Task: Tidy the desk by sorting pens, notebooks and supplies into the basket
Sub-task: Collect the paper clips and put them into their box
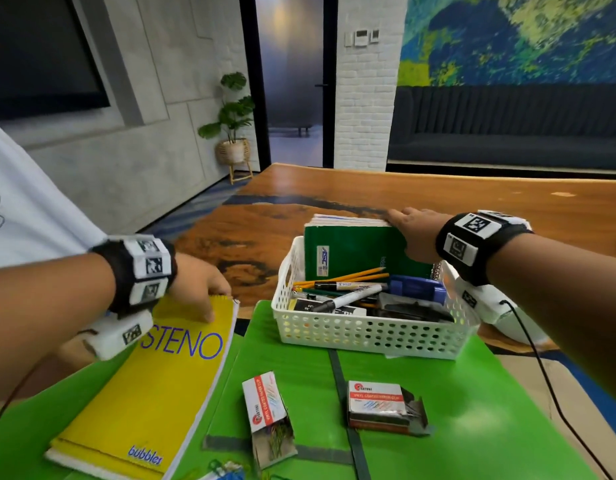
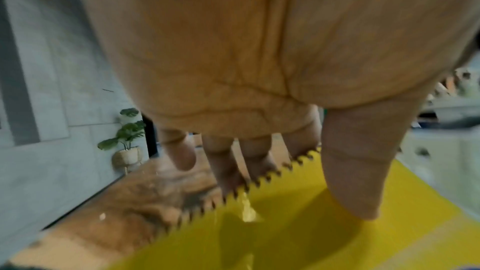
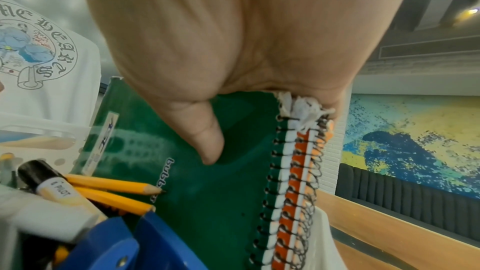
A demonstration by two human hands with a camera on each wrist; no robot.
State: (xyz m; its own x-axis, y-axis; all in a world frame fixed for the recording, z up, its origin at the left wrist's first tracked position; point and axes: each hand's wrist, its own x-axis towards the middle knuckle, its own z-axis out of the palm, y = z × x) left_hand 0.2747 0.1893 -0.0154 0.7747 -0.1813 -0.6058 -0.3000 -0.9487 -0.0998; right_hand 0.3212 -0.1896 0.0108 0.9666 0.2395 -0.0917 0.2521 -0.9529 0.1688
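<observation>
A white perforated basket (image 1: 368, 336) stands on the green mat (image 1: 472, 410). It holds pencils (image 1: 348, 274), markers (image 1: 349, 297) and a blue stapler (image 1: 417, 287). A green spiral notebook (image 1: 355, 251) (image 3: 207, 202) stands upright along the basket's far side, with an orange one (image 3: 291, 192) behind it. My right hand (image 1: 410, 233) (image 3: 246, 126) grips their top right corner, thumb on the green cover. A yellow STENO notebook (image 1: 154, 386) (image 2: 311, 233) lies at the left. My left hand (image 1: 202, 289) (image 2: 285, 182) holds its spiral top edge, thumb on the cover and fingers curled over the spiral.
Two opened paper clip boxes (image 1: 265, 407) (image 1: 379, 407) lie on the mat in front of the basket. Loose coloured clips (image 1: 223, 471) sit at the near edge. The wooden table (image 1: 438, 195) stretches beyond the basket. A cable (image 1: 541, 368) hangs from my right wrist.
</observation>
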